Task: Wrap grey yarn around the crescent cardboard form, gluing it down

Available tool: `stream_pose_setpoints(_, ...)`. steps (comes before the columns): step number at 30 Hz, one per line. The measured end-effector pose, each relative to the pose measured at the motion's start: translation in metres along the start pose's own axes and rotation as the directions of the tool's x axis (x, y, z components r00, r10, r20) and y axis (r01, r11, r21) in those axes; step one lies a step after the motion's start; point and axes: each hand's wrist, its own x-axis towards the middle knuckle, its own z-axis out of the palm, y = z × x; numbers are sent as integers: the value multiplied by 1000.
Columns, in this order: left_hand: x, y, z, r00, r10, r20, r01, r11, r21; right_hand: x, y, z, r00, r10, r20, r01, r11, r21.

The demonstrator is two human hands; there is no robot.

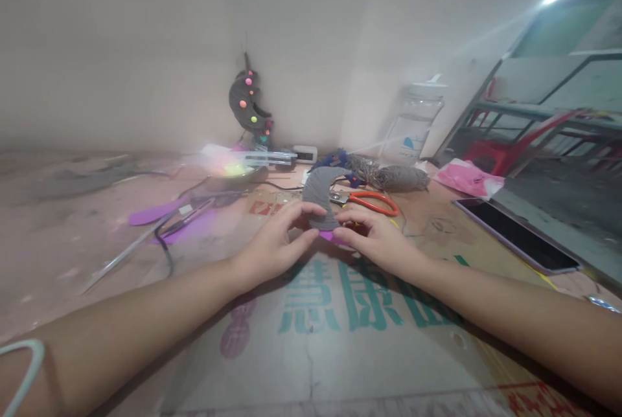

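A grey crescent-shaped piece wound in yarn (pixel 319 193) lies on the cardboard-covered table, with a purple foam edge (pixel 335 236) showing under its near end. My left hand (pixel 276 242) pinches that near end from the left, thumb on top. My right hand (pixel 374 236) grips the same end from the right, fingers curled. Orange-handled scissors (pixel 372 202) lie just behind my right hand.
A finished grey crescent with coloured pompoms (pixel 249 103) leans on the wall. A ball of grey yarn (pixel 389 176), a blue glue gun (pixel 335 161), a clear jar (pixel 415 120), a pink bag (pixel 466 177), a dark tablet (pixel 518 232) and purple foam scraps (pixel 155 212) lie around.
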Motion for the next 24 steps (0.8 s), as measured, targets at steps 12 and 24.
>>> stream_pose_setpoints(12, 1, 3, 1, 998, -62, 2, 62, 997, -38, 0, -3, 0, 998, -55, 38, 56, 997, -50)
stream_pose_setpoints(24, 1, -4, 2, 994, -109, 3, 108, 988, -114, -1, -4, -1, 998, -41, 37, 39, 998, 47)
